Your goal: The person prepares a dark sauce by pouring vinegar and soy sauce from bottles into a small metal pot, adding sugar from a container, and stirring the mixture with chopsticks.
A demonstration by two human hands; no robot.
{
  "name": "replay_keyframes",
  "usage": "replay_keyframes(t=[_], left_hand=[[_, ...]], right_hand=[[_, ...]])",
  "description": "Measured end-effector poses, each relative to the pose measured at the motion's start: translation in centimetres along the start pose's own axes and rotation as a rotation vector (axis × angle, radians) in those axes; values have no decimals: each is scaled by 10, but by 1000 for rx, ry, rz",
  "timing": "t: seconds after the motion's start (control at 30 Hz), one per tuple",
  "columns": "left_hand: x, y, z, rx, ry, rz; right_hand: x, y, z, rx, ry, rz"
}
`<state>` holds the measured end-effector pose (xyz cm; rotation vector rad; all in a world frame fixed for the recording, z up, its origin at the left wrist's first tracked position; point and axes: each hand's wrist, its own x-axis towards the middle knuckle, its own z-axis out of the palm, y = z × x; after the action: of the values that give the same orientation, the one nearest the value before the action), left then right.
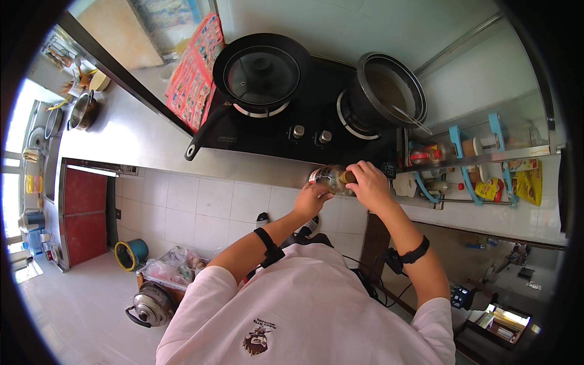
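A clear jar or bottle (335,175) with a label lies tilted sideways at the front edge of the gas stove (255,137). The fingers of my right hand (368,185) close around its gold-brown lid or neck (348,177). On the other side, my left hand (312,199) is at the labelled body, its fingertips slightly blurred. What the jar contains is hard to make out. Beyond my hands, a black frying pan (223,91) with a glass lid (262,75) sits on the left burner. A dark pot (365,98) of brownish liquid stands on the right burner, with a metal utensil (408,117) across its rim.
A blue-sided rack (458,141) of seasonings and packets stands right of the stove. The pan's handle (200,141) juts over the front left edge. A pink patterned splash guard (196,77) rises at left. Behind me are a kettle (150,305) and a blue bucket (132,254).
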<state>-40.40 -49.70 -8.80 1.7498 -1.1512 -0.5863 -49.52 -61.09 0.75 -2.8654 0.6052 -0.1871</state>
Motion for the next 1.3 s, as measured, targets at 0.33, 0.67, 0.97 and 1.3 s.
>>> replay_keyframes(t=[0.33,0.67,0.97,1.3], left_hand=[[0,-1,-3,4,2,-6],[3,4,-2,-87,43,100],[2,60,-48,-277,-286,0],[8,79,-65,-440,-406,-2]], right_hand=[[6,-15,-5,-223,-151,217],[2,5,-15,-140,-196,46],[-1,7,-75,425,-306,110],[-18,-7,-115,301,-171,30]])
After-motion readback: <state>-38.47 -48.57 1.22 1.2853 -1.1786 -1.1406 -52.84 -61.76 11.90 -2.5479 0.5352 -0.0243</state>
